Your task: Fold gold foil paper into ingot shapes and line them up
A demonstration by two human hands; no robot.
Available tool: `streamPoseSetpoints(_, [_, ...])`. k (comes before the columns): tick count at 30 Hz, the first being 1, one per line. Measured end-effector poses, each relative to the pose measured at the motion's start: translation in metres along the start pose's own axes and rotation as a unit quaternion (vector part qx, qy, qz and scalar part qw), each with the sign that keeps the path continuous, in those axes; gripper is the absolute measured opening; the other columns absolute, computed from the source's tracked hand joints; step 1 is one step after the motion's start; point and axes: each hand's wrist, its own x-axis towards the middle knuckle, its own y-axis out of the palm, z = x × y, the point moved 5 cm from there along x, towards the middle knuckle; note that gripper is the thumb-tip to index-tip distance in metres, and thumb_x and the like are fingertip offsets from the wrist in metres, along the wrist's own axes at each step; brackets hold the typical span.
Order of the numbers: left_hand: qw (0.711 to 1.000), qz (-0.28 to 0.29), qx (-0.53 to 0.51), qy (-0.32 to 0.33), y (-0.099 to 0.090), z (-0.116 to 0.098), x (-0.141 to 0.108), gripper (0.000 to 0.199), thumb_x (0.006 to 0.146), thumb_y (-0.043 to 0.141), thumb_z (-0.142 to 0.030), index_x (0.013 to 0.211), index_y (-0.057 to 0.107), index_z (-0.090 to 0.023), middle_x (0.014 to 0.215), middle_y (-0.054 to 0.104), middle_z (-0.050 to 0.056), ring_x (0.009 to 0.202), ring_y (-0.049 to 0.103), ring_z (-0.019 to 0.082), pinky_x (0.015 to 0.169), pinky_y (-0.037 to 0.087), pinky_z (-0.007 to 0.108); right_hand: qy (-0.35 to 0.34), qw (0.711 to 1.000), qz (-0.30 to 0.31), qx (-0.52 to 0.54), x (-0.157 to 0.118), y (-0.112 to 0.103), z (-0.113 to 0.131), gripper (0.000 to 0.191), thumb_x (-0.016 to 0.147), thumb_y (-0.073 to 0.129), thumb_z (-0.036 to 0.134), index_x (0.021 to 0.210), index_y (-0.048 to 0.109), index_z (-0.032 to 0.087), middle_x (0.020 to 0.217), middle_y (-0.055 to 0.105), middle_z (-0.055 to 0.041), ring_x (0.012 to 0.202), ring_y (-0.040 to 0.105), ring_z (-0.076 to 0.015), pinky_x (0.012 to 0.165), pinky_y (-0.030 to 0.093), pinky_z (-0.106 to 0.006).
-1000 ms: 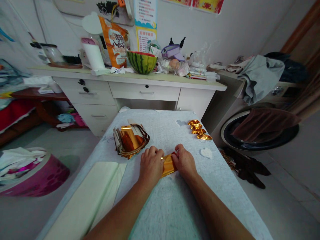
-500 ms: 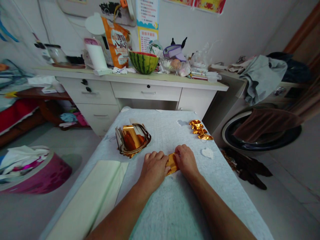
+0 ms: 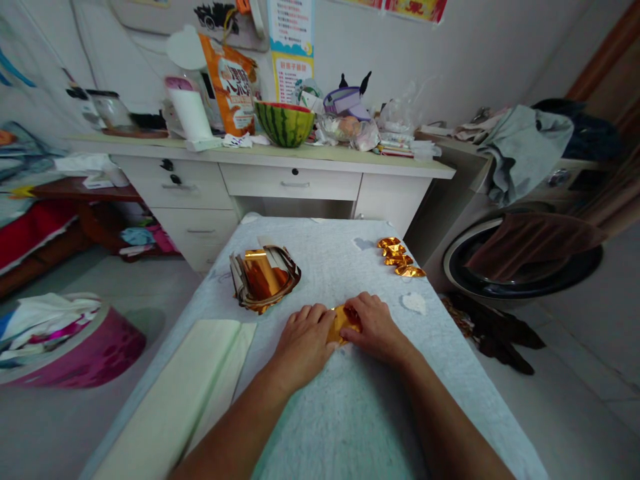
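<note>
A small sheet of gold foil paper (image 3: 342,324) lies on the cloth-covered table between my two hands. My left hand (image 3: 309,337) holds its left end down, fingers pressed together over it and thumb at its near side. At the other end my right hand (image 3: 373,325) grips the paper, its thumb lying across the top and the fingertips curled over the far edge. Several folded gold foil pieces (image 3: 399,259) sit in a row at the far right. A bundle of gold foil sheets (image 3: 265,280) with a pale wrapper stands beyond my left hand.
Folded pale cloth or paper (image 3: 175,393) lies along the table's left side. Behind the table is a white desk (image 3: 295,180) with a cut watermelon (image 3: 285,125) and an orange bag (image 3: 229,87). A washing machine (image 3: 523,250) stands right, a pink bin (image 3: 85,347) left.
My right thumb has moved left across the top of the gold paper, and the right end of the paper now curls up under that hand. My left hand stays nearly in place.
</note>
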Motion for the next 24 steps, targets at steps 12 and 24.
streamPoseSetpoints(12, [0.997,0.061,-0.054,0.004,0.005,0.014,-0.001,0.057,0.082,0.053,-0.035,0.137,0.039,-0.028,0.130,0.046,0.005,0.117,0.040,0.025,0.101,0.033,0.039,0.016,1.000,0.005,-0.019,-0.004,0.004,0.002,0.061,0.062,0.077,0.057,0.108,0.055,0.024,0.107,0.053,-0.0061,0.096,0.046,-0.0255,0.079,0.033,-0.037])
streamPoseSetpoints(24, [0.995,0.072,-0.073,-0.009,0.005,0.018,0.000,0.061,0.075,0.056,-0.032,0.135,0.042,-0.031,0.131,0.046,0.004,0.119,0.040,0.025,0.103,0.031,0.039,0.111,0.992,0.051,0.024,-0.007,-0.012,-0.039,0.067,0.065,0.079,0.038,0.125,0.052,0.030,0.125,0.045,-0.0081,0.112,0.043,-0.0282,0.091,0.032,-0.041])
